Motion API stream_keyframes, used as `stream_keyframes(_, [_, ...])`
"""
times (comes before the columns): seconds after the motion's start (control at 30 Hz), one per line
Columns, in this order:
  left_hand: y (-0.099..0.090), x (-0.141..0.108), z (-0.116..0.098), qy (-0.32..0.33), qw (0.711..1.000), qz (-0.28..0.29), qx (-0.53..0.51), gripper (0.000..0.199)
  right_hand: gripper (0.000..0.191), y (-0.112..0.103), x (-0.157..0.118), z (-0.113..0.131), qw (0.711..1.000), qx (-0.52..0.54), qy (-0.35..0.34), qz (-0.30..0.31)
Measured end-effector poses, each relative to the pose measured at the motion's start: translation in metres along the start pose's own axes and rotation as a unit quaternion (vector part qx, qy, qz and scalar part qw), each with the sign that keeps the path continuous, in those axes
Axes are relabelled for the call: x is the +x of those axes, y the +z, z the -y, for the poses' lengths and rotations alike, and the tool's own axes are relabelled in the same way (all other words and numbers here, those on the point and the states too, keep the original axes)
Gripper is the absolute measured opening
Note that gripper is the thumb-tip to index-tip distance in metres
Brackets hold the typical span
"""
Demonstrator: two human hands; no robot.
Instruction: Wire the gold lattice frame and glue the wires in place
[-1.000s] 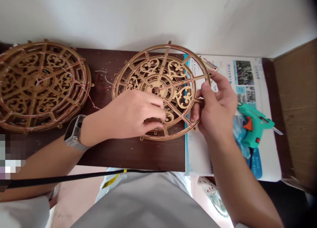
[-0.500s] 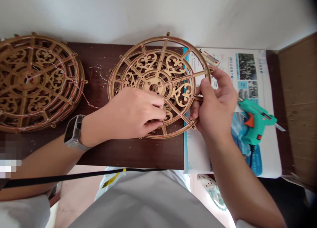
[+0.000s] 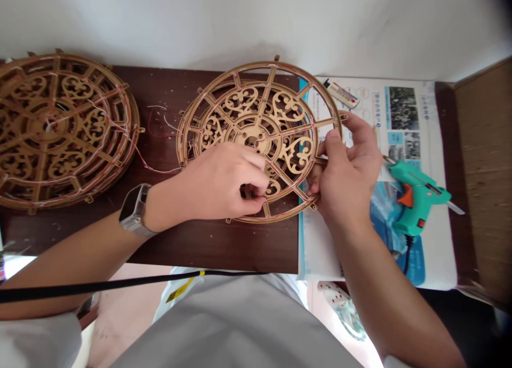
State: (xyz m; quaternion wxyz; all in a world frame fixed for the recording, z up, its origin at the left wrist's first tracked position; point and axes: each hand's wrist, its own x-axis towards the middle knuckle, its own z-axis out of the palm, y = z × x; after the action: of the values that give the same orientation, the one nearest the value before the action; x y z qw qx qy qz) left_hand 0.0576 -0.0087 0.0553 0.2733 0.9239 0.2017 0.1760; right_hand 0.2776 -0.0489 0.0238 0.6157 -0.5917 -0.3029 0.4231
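Note:
A round, gold-brown openwork frame (image 3: 295,155), wheel-like with scroll ornaments and thin red and white wires along its ribs, is tilted over similar frames beneath. My right hand (image 3: 352,168) grips its outer rim on the right, thumb on top and fingers curled below. Above the frame's lower part is my left hand (image 3: 224,182), thumb and forefinger brought together in a pinch near the inner ring. Whatever the pinch holds is too small or hidden to make out. A red and white wire (image 3: 162,170) runs from the frame towards the left stack.
A stack of similar frames (image 3: 37,191) stands at the left. On the right, a green glue gun (image 3: 418,197) lies on printed paper (image 3: 436,250), with a small white strip-like packet (image 3: 340,93) further back. Wire scraps lie on the dark table (image 3: 256,250); a wall closes the back.
The left thumb and forefinger have curled more, leaving a rounded gap between them. The right hand keeps its hold on the rim. The whole view has shifted slightly.

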Motion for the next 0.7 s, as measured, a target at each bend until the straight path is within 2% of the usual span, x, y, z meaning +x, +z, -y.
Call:
stream_keyframes(0.17, [-0.007,0.014,0.008,0.045,0.998,0.042,-0.01,0.028,0.023,-0.001,0.0,-0.001,1.0,-0.02,0.002,-0.002])
stream_keyframes(0.3, [-0.009,0.022,0.013,0.102,0.991,0.076,0.04,0.034,0.023,-0.001,0.0,-0.002,1.0,-0.028,-0.005,-0.001])
stream_keyframes(0.53, [-0.016,0.032,0.012,0.212,0.952,0.152,0.162,0.038,0.023,-0.002,0.002,-0.004,0.999,-0.044,-0.014,-0.007])
stream_keyframes(0.7, [-0.018,0.045,0.009,0.23,0.929,0.211,0.198,0.04,0.029,-0.005,0.003,-0.011,0.998,-0.054,-0.026,-0.004])
